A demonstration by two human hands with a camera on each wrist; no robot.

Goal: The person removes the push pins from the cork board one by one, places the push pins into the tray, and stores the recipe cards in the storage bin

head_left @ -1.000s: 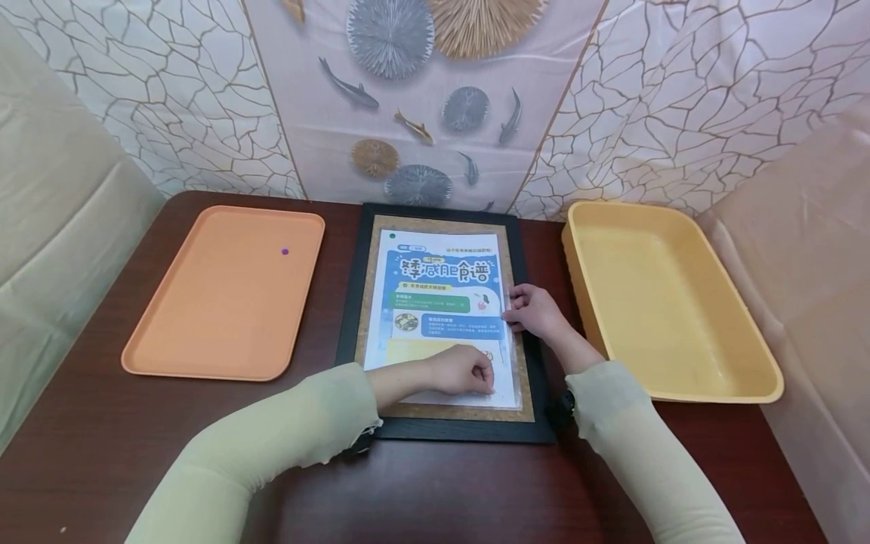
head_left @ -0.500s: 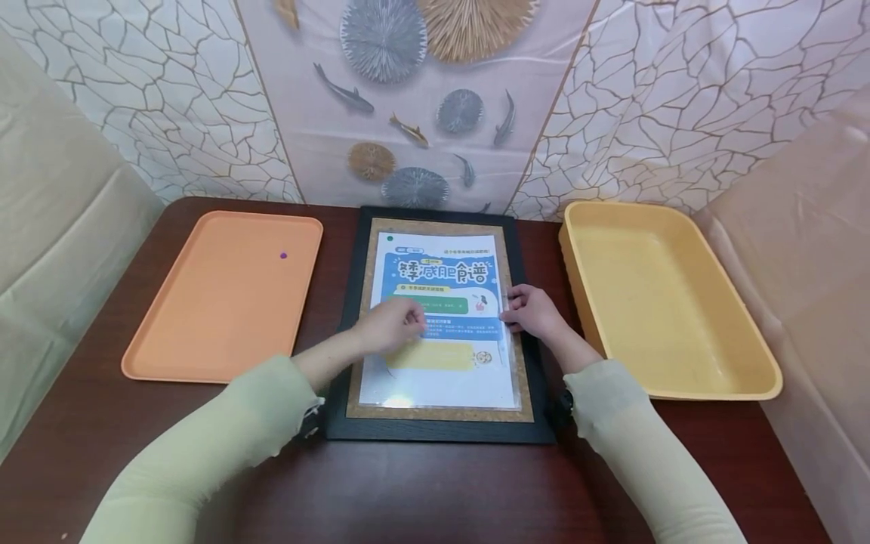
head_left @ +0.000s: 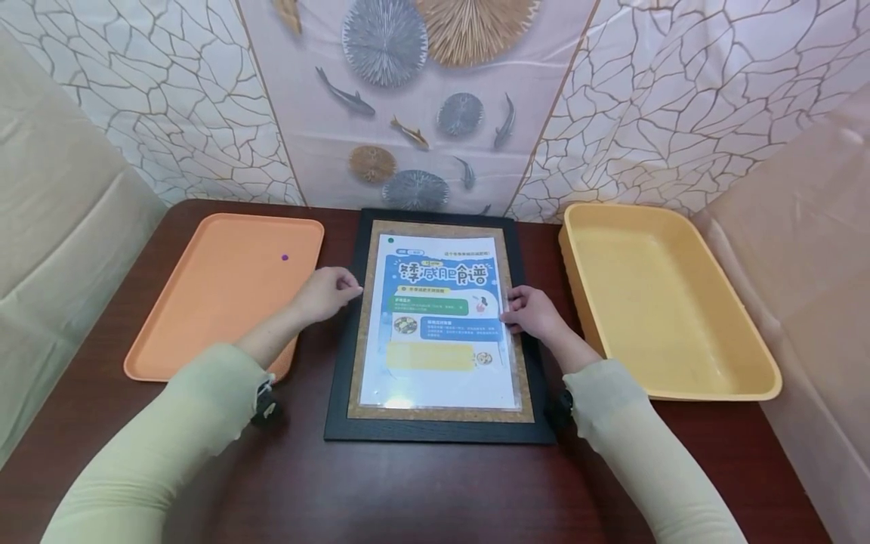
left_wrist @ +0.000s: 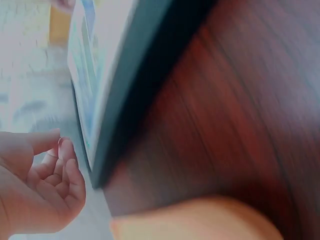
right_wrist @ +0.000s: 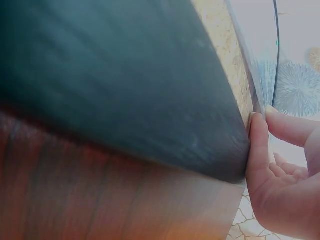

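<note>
A printed poster sheet (head_left: 435,385) in clear plastic lies on a black-framed cork board (head_left: 442,432). One small green dot, like a pushpin head (head_left: 390,240), shows at its top left corner. My right hand (head_left: 533,311) pinches the sheet's right edge between thumb and fingers, also in the right wrist view. To the left, my left hand (head_left: 322,295) is over the gap between the board's frame and an orange tray (head_left: 224,302). Its fingers are loosely curled, thumb and forefinger tips meeting, and nothing shows between them. The tray carries a small purple pushpin-like piece (head_left: 285,258).
A deep yellow bin (head_left: 673,302) stands right of the board. All of these rest on a dark wooden table (head_left: 421,491). A patterned cloth (head_left: 435,98) hangs behind, and pale padded panels (head_left: 61,189) close off both sides.
My left hand has moved from the sheet's lower right part, up and left across it, to beyond the frame's left edge. The right hand keeps its place on the sheet's edge.
</note>
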